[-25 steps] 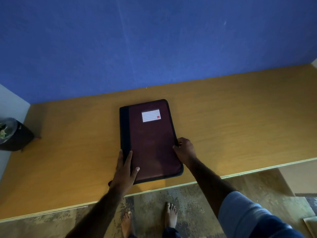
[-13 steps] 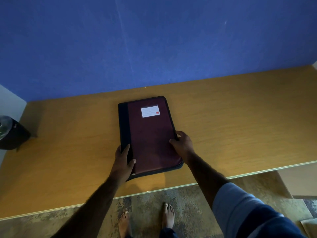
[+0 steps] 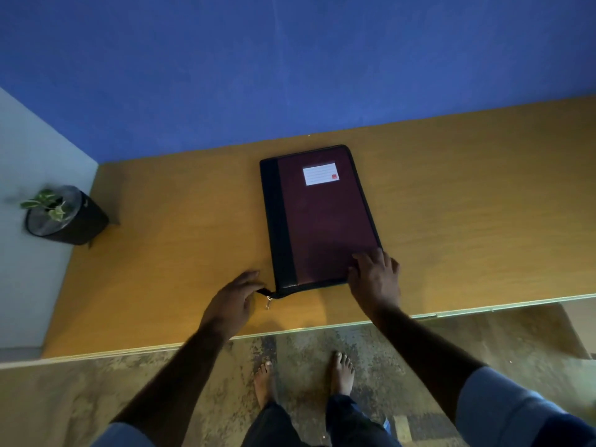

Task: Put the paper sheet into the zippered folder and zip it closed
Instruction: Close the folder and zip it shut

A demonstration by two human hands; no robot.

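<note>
A maroon zippered folder (image 3: 322,217) with a black spine and a white label lies closed and flat on the wooden table (image 3: 467,204). A black zipper tail with a small metal pull (image 3: 268,301) sticks out at the folder's near left corner. My left hand (image 3: 233,303) rests just left of that corner, fingertips touching the zipper tail. My right hand (image 3: 375,279) presses flat on the folder's near right corner, fingers spread. No paper sheet is visible.
A small potted plant (image 3: 61,216) in a dark pot stands at the table's left end. A blue wall runs behind the table. The table's front edge (image 3: 322,327) lies close to me, with my bare feet on the floor below.
My left hand has slid off the folder's spine down to the zipper tail at the near left corner. My right hand moved from the right edge to the near right corner.
</note>
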